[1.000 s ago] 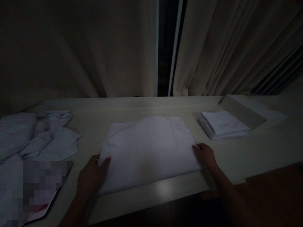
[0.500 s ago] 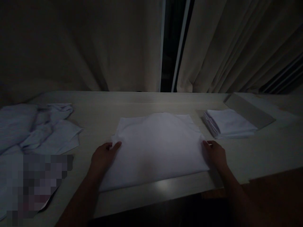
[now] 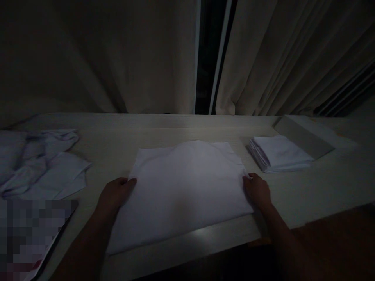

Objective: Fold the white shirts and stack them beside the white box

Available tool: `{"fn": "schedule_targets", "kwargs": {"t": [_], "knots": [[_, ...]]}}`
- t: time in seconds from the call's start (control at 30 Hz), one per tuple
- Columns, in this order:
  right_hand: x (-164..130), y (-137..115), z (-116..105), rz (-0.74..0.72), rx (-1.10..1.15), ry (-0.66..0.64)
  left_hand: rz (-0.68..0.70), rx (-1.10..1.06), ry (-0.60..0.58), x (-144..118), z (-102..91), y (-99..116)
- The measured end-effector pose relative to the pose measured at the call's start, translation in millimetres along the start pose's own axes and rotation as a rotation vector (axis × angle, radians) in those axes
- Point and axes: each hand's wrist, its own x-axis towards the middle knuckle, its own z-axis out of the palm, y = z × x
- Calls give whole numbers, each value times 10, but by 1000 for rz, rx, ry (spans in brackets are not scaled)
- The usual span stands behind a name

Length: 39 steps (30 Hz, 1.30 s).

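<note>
A white cloth point(image 3: 184, 191) lies spread flat on the pale table point(image 3: 164, 130) in front of me, with a low hump at its far middle. My left hand point(image 3: 115, 194) rests at the cloth's left edge, fingertips touching it. My right hand point(image 3: 258, 189) pinches the cloth's right edge between thumb and fingers. The scene is dim.
A stack of folded white cloths point(image 3: 278, 154) sits right of the spread cloth, beside a flat grey box point(image 3: 304, 134). A heap of crumpled white cloths point(image 3: 38, 164) lies at the left. Curtains point(image 3: 117, 58) hang behind the table. The table's near edge is close to me.
My left hand slid up the cloth's left edge, then drew back a little toward me. The right hand stayed on the right edge. The view shifted slightly.
</note>
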Motion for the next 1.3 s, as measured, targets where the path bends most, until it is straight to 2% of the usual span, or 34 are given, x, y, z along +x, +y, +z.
{"fn": "schedule_targets", "kwargs": {"t": [0.1,0.2,0.33,0.4,0.5,0.57,0.6,0.67,0.77,0.8,0.9,0.93,1.0,1.07,1.17,1.3], "knots": [[-13,0,-22,1,18,21,36,51,8,202,-4,75],[-5,6,-44,-9,44,49,59,64,89,330,11,58],[45,-30,-51,-11,44,59,-10,-46,139,333,46,-9],[62,-83,-53,-20,22,71,-1,-33,157,310,64,-13],[-1,-254,-52,-111,-34,188,35,60,190,299,63,4],[-163,-449,-24,-230,-35,285,30,94,181,268,21,36],[-289,-568,5,-306,-19,302,38,103,187,223,-10,69],[-610,-825,91,-497,41,244,122,136,260,31,-53,186],[-1108,-1156,245,-752,76,69,402,192,448,-538,67,467],[-1234,-1228,288,-795,81,30,503,184,428,-777,179,559],[-1424,-1307,377,-856,77,-45,854,238,184,-1443,650,712],[-1435,-1296,396,-861,72,-63,927,277,137,-1600,806,712],[-1418,-1246,430,-863,67,-89,939,336,116,-1778,1044,653],[-1391,-1189,464,-869,69,-101,906,369,124,-1813,1160,562],[-1383,-1134,511,-883,69,-95,880,383,129,-1774,1178,464],[-1395,-1120,544,-895,64,-87,868,388,131,-1777,1148,451]]}}
